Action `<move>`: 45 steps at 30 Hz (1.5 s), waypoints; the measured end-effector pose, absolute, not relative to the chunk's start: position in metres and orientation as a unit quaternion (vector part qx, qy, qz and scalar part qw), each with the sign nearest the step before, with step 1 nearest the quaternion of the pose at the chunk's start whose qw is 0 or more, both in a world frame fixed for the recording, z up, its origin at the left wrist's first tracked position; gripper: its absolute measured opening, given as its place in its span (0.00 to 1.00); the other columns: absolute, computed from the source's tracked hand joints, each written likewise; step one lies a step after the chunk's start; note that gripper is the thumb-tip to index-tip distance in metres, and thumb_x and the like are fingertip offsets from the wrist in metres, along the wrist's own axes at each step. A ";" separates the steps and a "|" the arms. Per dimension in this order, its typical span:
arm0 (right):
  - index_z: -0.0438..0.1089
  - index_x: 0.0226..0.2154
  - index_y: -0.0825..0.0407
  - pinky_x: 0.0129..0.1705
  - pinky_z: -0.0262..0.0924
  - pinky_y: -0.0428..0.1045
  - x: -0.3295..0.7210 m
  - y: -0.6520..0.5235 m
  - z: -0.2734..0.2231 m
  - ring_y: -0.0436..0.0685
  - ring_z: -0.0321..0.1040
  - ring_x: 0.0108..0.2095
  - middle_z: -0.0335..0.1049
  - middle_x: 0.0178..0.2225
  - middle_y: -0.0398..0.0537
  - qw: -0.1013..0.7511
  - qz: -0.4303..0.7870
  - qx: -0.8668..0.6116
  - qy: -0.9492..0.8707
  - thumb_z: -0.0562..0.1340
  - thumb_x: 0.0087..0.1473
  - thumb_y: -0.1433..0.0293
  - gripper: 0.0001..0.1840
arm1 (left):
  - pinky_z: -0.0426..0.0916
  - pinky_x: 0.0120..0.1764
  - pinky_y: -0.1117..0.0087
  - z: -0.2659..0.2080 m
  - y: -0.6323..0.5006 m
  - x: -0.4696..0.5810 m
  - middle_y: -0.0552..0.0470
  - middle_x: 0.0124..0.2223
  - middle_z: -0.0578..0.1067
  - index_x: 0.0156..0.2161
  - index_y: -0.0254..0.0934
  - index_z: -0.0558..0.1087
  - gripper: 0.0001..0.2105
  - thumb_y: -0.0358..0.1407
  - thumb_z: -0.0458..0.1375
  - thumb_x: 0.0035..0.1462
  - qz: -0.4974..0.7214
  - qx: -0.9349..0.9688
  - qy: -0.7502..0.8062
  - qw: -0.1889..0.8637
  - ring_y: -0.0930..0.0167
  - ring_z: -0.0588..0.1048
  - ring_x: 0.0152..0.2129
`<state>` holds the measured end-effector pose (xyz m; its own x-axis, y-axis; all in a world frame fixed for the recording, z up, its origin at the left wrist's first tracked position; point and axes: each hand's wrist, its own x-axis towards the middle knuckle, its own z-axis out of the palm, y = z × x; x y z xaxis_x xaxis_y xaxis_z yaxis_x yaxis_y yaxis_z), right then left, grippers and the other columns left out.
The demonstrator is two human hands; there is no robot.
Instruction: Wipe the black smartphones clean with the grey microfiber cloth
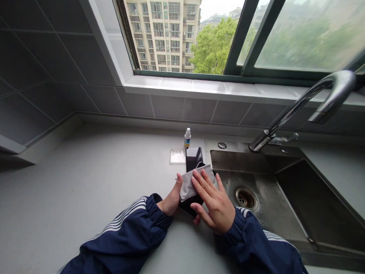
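My left hand (172, 196) is closed around the edge of a black smartphone (189, 205), tilted above the counter near the sink's left rim. A grey cleaning cloth (188, 184) with a zigzag edge covers the phone's upper part. My right hand (214, 204) lies over the cloth with its fingers stretched out and slightly apart, pressing it against the phone. Just beyond the hands, another dark phone-like slab (194, 155) with a glossy face rests on the counter. Beside it lie a clear phone case (177, 156) and a small upright bottle (187, 138) with a white cap.
To the right is a steel sink (231, 156) with a drain (246, 198) and a sloping side. A chrome faucet (289, 116) arches over it from behind. A pale counter (91, 176) stretches left to the tiled wall (130, 101), beneath a partly opened window (235, 35).
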<state>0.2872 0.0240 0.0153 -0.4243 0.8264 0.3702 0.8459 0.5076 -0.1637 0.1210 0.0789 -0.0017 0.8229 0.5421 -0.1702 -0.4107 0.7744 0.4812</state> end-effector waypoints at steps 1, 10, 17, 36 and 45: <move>0.42 0.68 0.56 0.66 0.33 0.72 0.287 0.024 0.014 0.67 0.38 0.69 0.44 0.68 0.57 0.209 -0.029 -0.504 -0.838 0.53 0.64 0.60 0.36 | 0.73 0.39 0.58 -0.003 0.078 0.120 0.36 0.50 0.77 0.68 0.39 0.53 0.35 0.58 0.36 0.62 0.249 0.233 0.154 0.927 0.58 0.79 0.37; 0.39 0.69 0.52 0.65 0.39 0.71 0.293 0.028 0.013 0.67 0.40 0.69 0.44 0.68 0.55 0.234 -0.038 -0.569 -0.787 0.52 0.65 0.62 0.35 | 0.72 0.27 0.63 -0.006 0.084 0.113 0.39 0.30 0.79 0.66 0.32 0.54 0.44 0.62 0.28 0.57 0.177 0.329 0.108 0.921 0.61 0.79 0.22; 0.47 0.67 0.50 0.64 0.42 0.70 0.303 0.031 0.014 0.66 0.43 0.68 0.52 0.66 0.54 0.268 -0.048 -0.561 -0.781 0.52 0.65 0.65 0.31 | 0.72 0.23 0.61 -0.002 0.090 0.118 0.38 0.37 0.78 0.67 0.38 0.49 0.42 0.64 0.31 0.56 0.217 0.314 0.063 0.922 0.57 0.80 0.23; 0.66 0.56 0.54 0.66 0.40 0.70 0.305 0.026 0.027 0.68 0.45 0.67 0.64 0.59 0.53 0.309 0.030 -0.436 -0.845 0.59 0.60 0.66 0.22 | 0.73 0.25 0.59 0.000 0.091 0.116 0.31 0.48 0.76 0.66 0.35 0.55 0.39 0.62 0.37 0.59 0.296 0.190 0.128 0.927 0.57 0.79 0.29; 0.67 0.54 0.53 0.67 0.28 0.72 0.292 0.017 0.033 0.69 0.44 0.67 0.66 0.58 0.48 0.285 0.088 -0.372 -0.879 0.62 0.57 0.62 0.24 | 0.71 0.41 0.56 0.009 0.091 0.114 0.36 0.48 0.76 0.62 0.33 0.61 0.38 0.61 0.40 0.60 0.316 0.125 0.145 0.929 0.60 0.77 0.37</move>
